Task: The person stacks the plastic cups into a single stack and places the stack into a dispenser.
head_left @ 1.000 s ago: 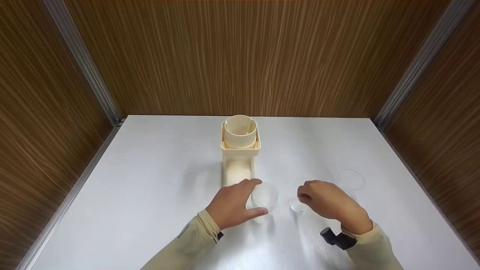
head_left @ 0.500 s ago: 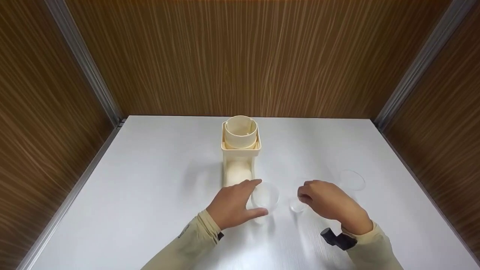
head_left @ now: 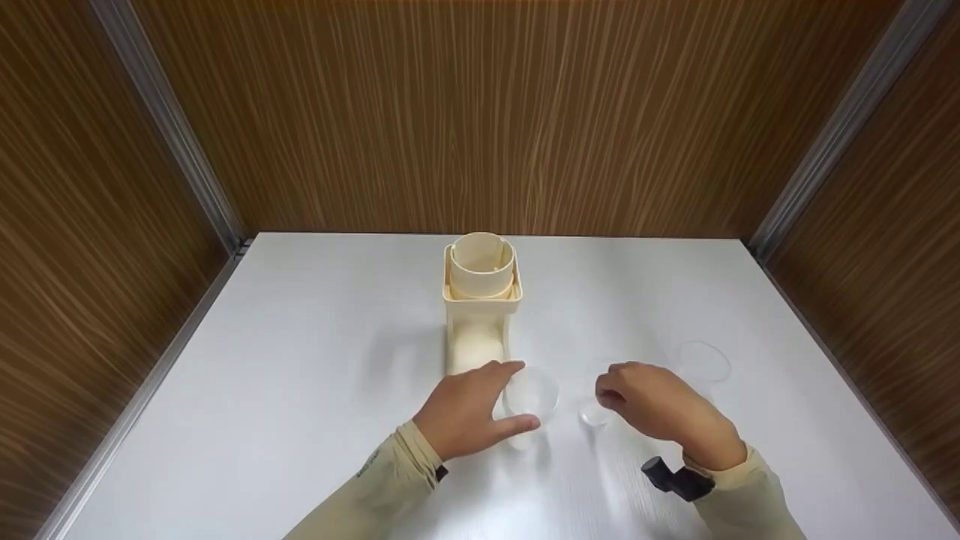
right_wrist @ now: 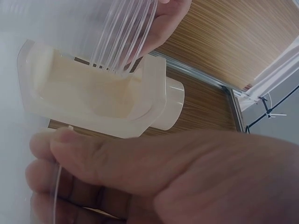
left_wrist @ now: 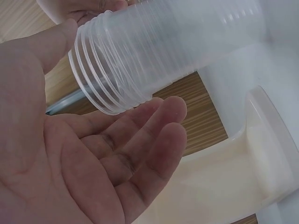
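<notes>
A stack of clear plastic cups stands on the white table, its ribbed rims upward, also seen from above as a faint round rim. My left hand curves round the stack near its top, thumb and forefinger at the rims, the other fingers loosely bent below. My right hand, to the right of the stack, pinches the thin rim of a clear plastic cup between thumb and fingertips. Much of that cup is hidden or too transparent to show.
Just behind my left hand stands a cream plastic holder with an open-fronted trough and a round tube on top. Another clear round rim shows on the right side of the table. Wood-grain panels enclose the back and sides.
</notes>
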`<action>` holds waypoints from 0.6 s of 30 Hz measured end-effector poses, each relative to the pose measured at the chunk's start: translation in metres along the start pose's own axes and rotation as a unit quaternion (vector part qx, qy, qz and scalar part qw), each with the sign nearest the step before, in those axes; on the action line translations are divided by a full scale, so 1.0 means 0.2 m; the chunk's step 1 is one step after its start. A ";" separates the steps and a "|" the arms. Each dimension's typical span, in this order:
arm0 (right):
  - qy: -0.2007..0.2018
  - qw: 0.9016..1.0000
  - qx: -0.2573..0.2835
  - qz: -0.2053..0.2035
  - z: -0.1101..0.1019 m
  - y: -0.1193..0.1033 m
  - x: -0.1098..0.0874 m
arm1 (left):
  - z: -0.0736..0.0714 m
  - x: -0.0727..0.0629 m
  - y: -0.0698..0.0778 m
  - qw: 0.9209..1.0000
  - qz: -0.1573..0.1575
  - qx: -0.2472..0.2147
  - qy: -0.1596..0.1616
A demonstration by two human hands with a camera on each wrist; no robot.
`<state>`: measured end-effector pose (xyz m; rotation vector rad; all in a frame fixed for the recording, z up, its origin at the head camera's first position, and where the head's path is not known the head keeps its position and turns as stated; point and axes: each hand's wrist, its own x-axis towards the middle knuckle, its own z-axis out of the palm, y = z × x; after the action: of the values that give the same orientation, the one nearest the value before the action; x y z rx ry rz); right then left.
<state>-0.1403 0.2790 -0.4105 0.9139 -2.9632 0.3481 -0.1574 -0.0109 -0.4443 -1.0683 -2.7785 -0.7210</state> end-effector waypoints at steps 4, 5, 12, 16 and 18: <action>-0.001 1.000 -0.003 0.002 0.00 0.00 0.00 | 0.00 0.00 0.00 1.000 0.000 0.006 -0.002; -0.001 1.000 -0.003 0.004 -0.01 -0.01 0.01 | 0.00 0.00 0.00 1.000 -0.001 0.006 -0.002; -0.015 1.000 0.003 0.012 -0.01 0.00 0.02 | 0.00 0.01 0.00 1.000 -0.009 0.007 -0.004; -0.018 1.000 0.005 0.018 0.00 -0.01 0.02 | 0.00 0.01 0.01 1.000 -0.020 -0.002 0.005; -0.020 1.000 0.008 0.021 0.00 -0.01 0.02 | 0.00 0.01 0.01 1.000 -0.026 -0.007 0.012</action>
<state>-0.1432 0.2752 -0.4089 0.8709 -3.0236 0.3595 -0.1575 -0.0094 -0.4428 -0.9871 -2.7954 -0.7552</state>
